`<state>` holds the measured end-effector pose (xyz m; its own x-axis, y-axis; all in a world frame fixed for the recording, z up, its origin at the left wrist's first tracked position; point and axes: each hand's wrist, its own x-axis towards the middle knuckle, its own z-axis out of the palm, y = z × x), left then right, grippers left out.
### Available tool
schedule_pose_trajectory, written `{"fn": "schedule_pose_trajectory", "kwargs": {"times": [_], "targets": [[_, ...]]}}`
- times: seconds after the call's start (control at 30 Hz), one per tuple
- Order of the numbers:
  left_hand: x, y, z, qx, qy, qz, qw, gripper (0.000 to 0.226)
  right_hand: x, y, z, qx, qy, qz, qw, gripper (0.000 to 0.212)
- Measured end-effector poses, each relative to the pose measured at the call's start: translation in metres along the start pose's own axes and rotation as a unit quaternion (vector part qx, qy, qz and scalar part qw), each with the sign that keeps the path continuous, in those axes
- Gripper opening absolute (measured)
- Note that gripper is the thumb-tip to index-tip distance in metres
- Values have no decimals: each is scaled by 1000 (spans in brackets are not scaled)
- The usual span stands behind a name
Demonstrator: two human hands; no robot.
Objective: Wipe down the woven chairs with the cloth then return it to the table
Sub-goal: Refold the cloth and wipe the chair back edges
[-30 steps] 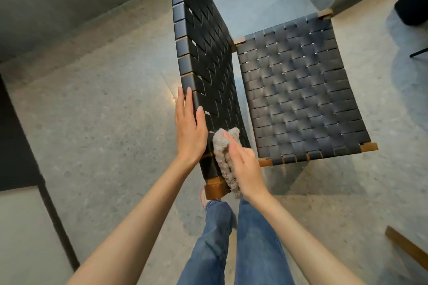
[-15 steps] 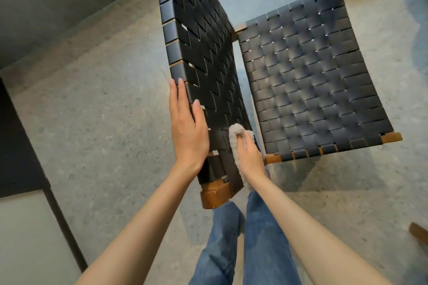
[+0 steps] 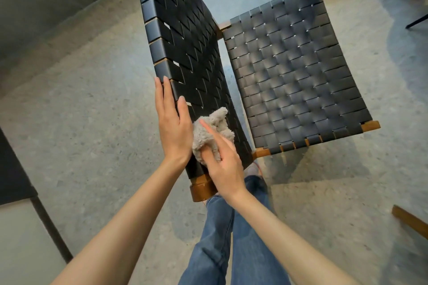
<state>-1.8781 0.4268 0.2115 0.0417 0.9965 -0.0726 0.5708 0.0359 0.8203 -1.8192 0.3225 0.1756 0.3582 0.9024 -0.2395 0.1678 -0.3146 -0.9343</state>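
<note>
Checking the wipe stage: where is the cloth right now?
In the head view, centre frame: the cloth is bunched in the right hand against the woven backrest, beside the left hand.

1 woven chair [image 3: 294, 71]; 1 cloth [image 3: 208, 132]; 2 hands [image 3: 172, 127] [image 3: 225, 169]

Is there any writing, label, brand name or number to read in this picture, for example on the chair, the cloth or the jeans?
None: no text can be read anywhere in this view.
The chair back, the seat, the cloth, the jeans and the floor show no words, labels, logos or numbers.
</note>
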Motion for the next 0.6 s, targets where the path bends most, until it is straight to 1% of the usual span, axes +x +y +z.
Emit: {"fn": "schedule_pose_trajectory", "kwargs": {"times": [0.1, 0.23, 0.3, 0.37, 0.4, 0.47, 0.53, 0.6], "targets": [[2, -4, -1, -13, -19, 9, 1000, 51, 7, 3, 1, -1, -7, -16, 1000, 42], [3, -8, 0, -13, -18, 14, 1000, 55, 21, 26, 3, -14, -18, 8, 1000, 42], [2, -10, 0, -12, -15, 17, 1000, 55, 27, 41, 1, -1, -12, 29, 1000, 39], [2, -10, 1, -13, -16, 20, 1000, 54, 37, 60, -2, 26, 3, 72, 997, 37], [2, -10, 1, -11, -15, 19, 1000, 54, 43, 72, -3, 25, 8, 97, 995, 40], [2, -11, 3, -6, -11, 14, 1000, 54, 57, 99, -7, -12, 15, 158, 987, 55], [3, -13, 4, -5, -8, 14, 1000, 54, 70, 122, -11, -50, 8, 219, 974, 59], [3, -14, 5, -8, -7, 12, 1000, 54, 80, 135, -13, -71, -4, 260, 963, 62]]}}
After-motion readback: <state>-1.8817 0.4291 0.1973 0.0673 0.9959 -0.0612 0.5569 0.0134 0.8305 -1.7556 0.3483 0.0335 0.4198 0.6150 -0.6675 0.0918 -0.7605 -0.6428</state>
